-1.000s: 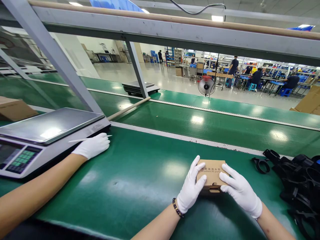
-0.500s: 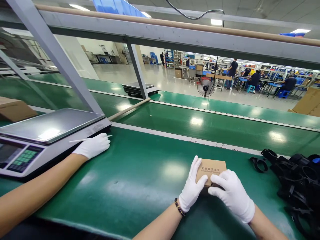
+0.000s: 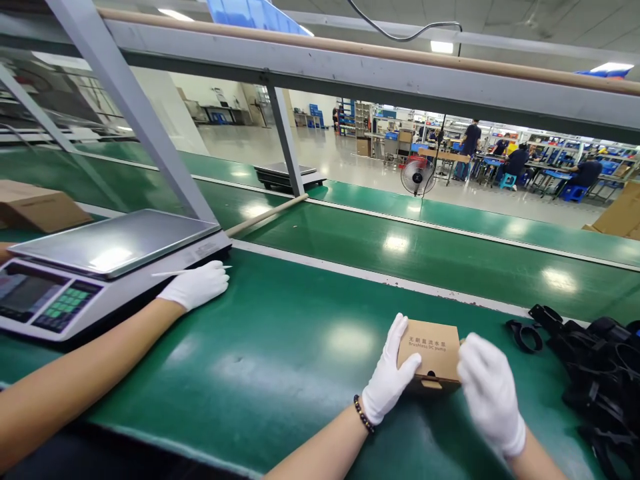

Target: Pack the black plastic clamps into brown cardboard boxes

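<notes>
A small brown cardboard box (image 3: 428, 347), printed "Brushless DC pump", rests on the green work surface with its lid down. A small tab sticks out at its front edge. My left hand (image 3: 393, 370), in a white glove with a beaded bracelet at the wrist, grips the box's left side, thumb on the lid. My right hand (image 3: 493, 393), also gloved, is at the box's right edge with fingers curled and blurred; what lies between the fingertips is hidden.
At left, a co-worker's gloved hand (image 3: 197, 287) holds a thin white stick beside a weighing scale (image 3: 120, 243). Another carton (image 3: 43, 205) sits behind it. Black clamp-like parts (image 3: 600, 367) are heaped at right. A metal frame (image 3: 350, 63) crosses above the belt.
My right hand has moved from the box's front edge to its right side, uncovering the front tab. My left hand stays on the box. The view has shifted slightly.
</notes>
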Motion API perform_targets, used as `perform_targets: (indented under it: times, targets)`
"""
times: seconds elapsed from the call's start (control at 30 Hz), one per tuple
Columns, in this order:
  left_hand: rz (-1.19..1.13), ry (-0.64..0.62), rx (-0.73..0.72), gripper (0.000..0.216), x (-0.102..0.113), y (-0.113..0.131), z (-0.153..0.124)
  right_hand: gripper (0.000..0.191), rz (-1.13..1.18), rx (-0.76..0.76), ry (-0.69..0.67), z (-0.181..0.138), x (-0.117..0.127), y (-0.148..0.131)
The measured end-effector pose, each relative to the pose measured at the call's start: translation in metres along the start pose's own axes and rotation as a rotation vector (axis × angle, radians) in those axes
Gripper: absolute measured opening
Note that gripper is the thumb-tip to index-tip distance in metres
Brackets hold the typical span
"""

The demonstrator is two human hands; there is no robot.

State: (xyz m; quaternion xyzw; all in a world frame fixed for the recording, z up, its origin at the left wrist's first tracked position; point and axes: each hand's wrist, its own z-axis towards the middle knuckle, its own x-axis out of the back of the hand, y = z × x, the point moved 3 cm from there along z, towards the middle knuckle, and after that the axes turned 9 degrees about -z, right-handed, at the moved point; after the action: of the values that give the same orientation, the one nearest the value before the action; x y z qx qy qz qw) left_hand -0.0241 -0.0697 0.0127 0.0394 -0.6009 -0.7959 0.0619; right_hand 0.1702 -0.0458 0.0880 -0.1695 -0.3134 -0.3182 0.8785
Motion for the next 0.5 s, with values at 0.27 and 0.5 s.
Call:
perform_targets:
  times: [0.27, 0.5]
  targets:
    - [0.002, 0.006, -0.019, 0.067, 0.002, 0.0, 0.0, 0.036, -0.081, 0.11, 0.044, -0.033, -0.038, -0.037]
    - [0.034, -0.003, -0.01, 0.065, 0.003, 0.0, 0.001, 0.035, 0.143, 0.217, 0.032, -0.029, -0.034, -0.025]
